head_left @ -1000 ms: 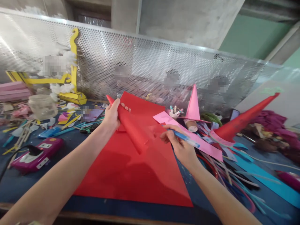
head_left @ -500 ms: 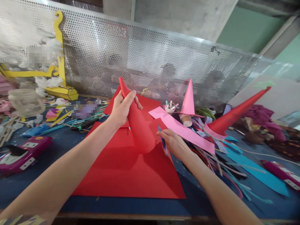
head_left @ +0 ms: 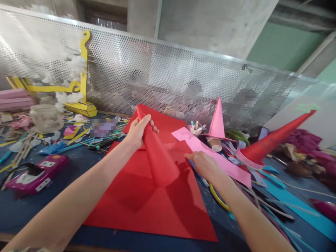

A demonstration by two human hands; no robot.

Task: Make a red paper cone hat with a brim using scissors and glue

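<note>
- Head view: our left hand (head_left: pixel 139 132) is clamped round the narrow end of the red paper cone (head_left: pixel 157 154), tip raised toward the mesh, mouth over the red sheet (head_left: pixel 147 203)
- We judge the overlap should stay tight near the tip
- Right hand (head_left: pixel 202 164): palm down beside the cone's mouth, grip state not discernible

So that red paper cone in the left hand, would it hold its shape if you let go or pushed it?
Probably not. The red cone is just thin sheet rolled up, and only the left hand pinching near its tip seems to keep it curled, so it would likely spring open. It looks very light, easily crushed, and on the red sheet would probably roll in a curve.
</note>
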